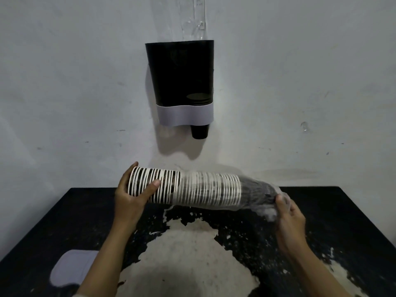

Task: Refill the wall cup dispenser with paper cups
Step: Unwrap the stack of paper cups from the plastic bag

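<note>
A long stack of black paper cups with white rims lies sideways in the air above the table. My left hand grips its bare open-rim end. A clear plastic sleeve still covers the stack's right half, and my right hand pinches the sleeve's bunched end. On the wall above hangs the black cup dispenser with a grey lower band. A few cups sit low inside it, and one black cup pokes out of its bottom right.
A black table with a worn, pale patch stands against the grey wall. A grey lid-like piece lies at the table's front left. Clear tape runs up the wall above the dispenser.
</note>
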